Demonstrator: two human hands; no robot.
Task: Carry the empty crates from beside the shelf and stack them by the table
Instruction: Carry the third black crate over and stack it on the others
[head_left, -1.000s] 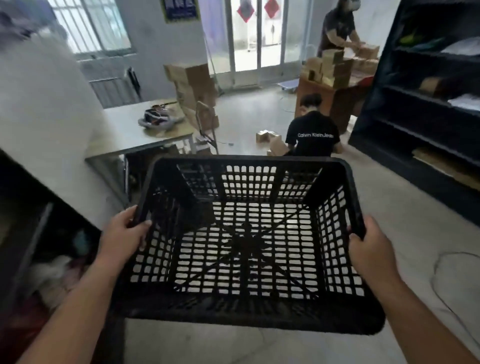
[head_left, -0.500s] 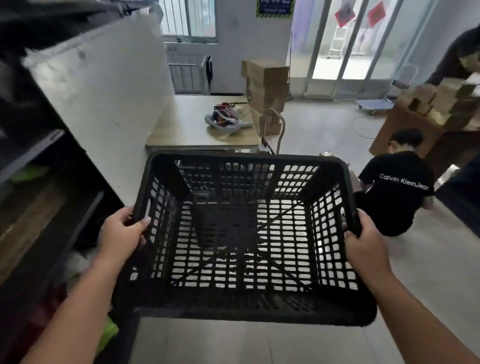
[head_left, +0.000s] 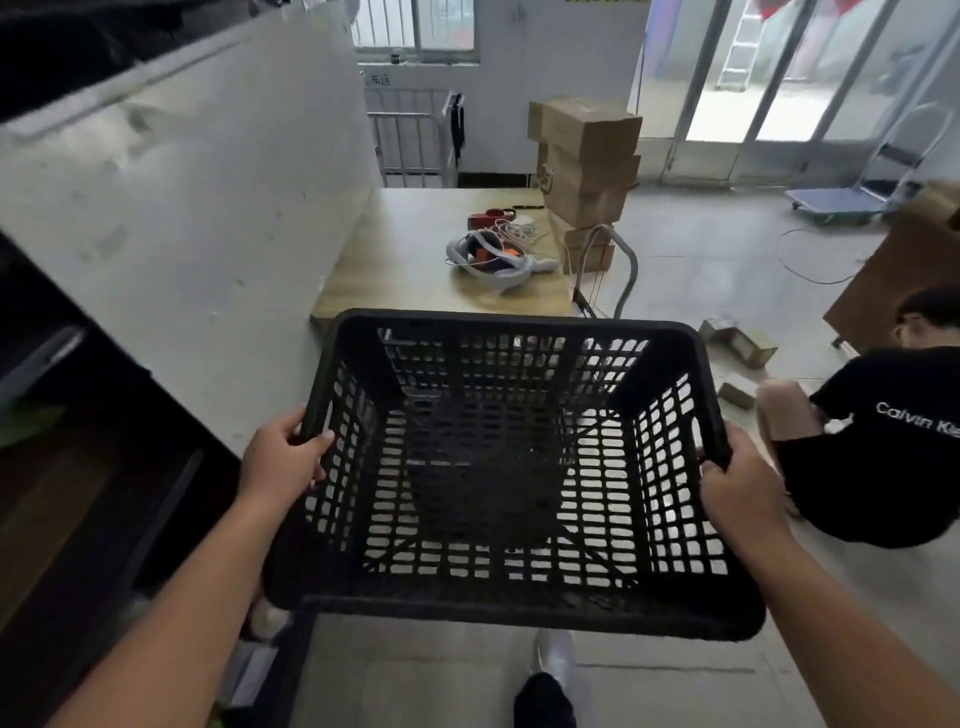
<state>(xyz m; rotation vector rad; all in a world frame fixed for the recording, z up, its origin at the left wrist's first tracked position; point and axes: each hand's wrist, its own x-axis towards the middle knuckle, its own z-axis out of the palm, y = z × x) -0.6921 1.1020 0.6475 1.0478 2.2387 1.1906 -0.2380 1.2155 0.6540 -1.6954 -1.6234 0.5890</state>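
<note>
shelf (head_left: 62, 364) at left is blurring into dark, contents hard to make out, only a green smear showing. 2nd person (head_left: 893, 441) at right is getting cut off by the frame edge, crouching on the floor (head_left: 727, 260), shirt text only partly reading. wearer's foot (head_left: 550, 670) is peeking out under the crate, the rest hidden. table (head_left: 405, 260) near edge is sitting partly behind the crate's far rim. tangle of gear on the table, a grey headset-looking thing (head_left: 493, 260) w/ orange bits and cables, not fully readable.

counts: 1 black crate (head_left: 509, 467), empty, floor showing thru the mesh. 2 hands. 1 stack of cardboard boxes (head_left: 584, 161) at the table's far right corner, approx 4 high, lower ones partly hidden behind a metal trolley handle (head_left: 626, 265). 1 blue platform cart (head_left: 852, 195) far right by the doors. a few small boxes (head_left: 737, 348) lying on the floor near the crouching person.

left hand (head_left: 283, 457) is clamping the crate's left rim, fingers curling over the edge, thumb inside. right hand (head_left: 737, 483) is gripping the right rim the same way. both forearms are reaching fwd, crate held in the air in front of the body, opening up, tilting slightly toward the camera, just short of the table, shelf beside it on the left.
</note>
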